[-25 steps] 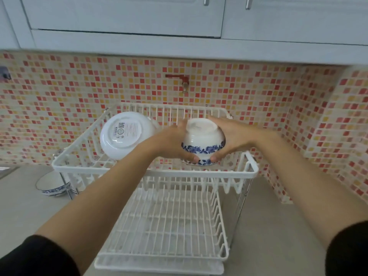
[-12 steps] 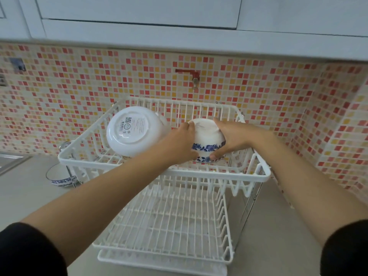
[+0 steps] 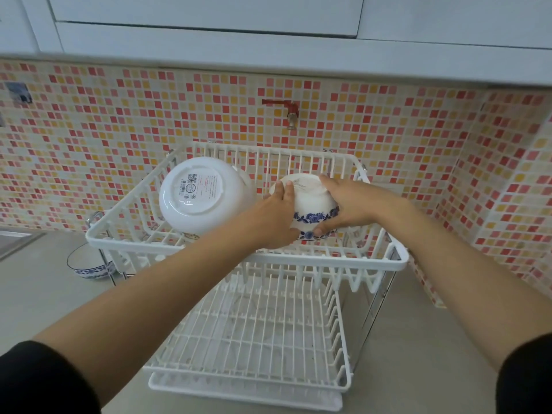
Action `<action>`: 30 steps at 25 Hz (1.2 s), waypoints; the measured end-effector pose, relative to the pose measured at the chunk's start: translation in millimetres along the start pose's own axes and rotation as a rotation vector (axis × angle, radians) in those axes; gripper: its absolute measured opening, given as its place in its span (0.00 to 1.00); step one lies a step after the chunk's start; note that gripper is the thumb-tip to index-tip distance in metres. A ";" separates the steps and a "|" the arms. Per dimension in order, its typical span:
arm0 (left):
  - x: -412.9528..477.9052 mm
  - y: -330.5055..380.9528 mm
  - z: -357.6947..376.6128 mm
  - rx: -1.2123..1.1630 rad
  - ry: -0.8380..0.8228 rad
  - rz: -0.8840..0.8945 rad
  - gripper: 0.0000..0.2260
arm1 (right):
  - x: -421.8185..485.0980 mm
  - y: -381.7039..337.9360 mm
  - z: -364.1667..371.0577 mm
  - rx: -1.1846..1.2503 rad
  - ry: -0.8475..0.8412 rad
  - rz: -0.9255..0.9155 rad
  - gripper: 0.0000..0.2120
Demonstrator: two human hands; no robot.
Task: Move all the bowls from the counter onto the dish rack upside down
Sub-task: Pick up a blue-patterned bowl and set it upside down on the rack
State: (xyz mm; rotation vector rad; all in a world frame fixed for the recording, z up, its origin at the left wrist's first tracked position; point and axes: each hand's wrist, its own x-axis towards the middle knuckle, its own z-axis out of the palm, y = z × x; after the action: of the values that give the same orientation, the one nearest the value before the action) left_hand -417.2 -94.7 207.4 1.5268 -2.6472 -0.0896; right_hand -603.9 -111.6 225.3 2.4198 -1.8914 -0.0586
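A: What is seen in the top tier of the dish rack [image 3: 397,261]?

B: Two bowls are found there. A patterned bowl [image 3: 310,204], white with a blue flower band near its rim, is held upside down on the right side of the tier. It is gripped from both sides: the left hand [image 3: 276,218] is wrapped round its left flank, and the right hand [image 3: 346,204] is laid over its right flank with the thumb tucked near the rim. The fingers of both hands are curled onto the bowl. Whether the rim is resting on the wires cannot be told.

A: And the other bowl?

B: A plain white bowl [image 3: 200,195] is propped on the left side of the same tier, tilted, with its base turned toward the camera. A printed label is seen on that base. It is set just beside the left hand.

A: Is anything seen on the counter [image 3: 41,294]?

B: A third bowl [image 3: 89,264] with a blue band is stood upright there, to the left of the rack, partly hidden behind the rack's metal leg.

A: What about the lower tier?

B: Only bare white wires are shown there, with a drip tray seen below. Behind the rack, a wall of small red and yellow tiles [image 3: 119,130] is seen, with a red tap [image 3: 288,110] fixed to it.
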 end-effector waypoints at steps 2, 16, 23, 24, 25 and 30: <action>0.2 -1.1 0.4 -0.003 -0.008 0.009 0.40 | 0.7 -0.4 -1.1 0.016 -0.001 0.003 0.60; -52.9 -16.8 -52.7 -0.040 0.201 0.093 0.27 | -33.0 -53.2 -53.0 -0.016 0.100 0.113 0.41; -143.4 -143.0 -83.0 -0.089 0.411 0.101 0.22 | -30.6 -205.6 -60.2 0.158 0.305 0.074 0.31; -154.7 -164.4 -82.5 -0.091 0.405 0.087 0.22 | -26.9 -228.8 -57.9 0.186 0.312 0.063 0.30; -165.9 -185.0 -81.3 -0.086 0.392 0.063 0.23 | -22.6 -251.1 -54.9 0.208 0.323 0.052 0.30; -219.0 -283.4 -62.4 -0.069 0.293 -0.067 0.22 | 2.6 -374.5 -25.3 0.359 0.393 -0.006 0.29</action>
State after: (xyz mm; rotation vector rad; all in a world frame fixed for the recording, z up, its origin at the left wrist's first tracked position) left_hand -57.6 -47.4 233.7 1.4798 -2.3434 0.0362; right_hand -239.1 -23.3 221.1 2.4022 -1.8322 0.7578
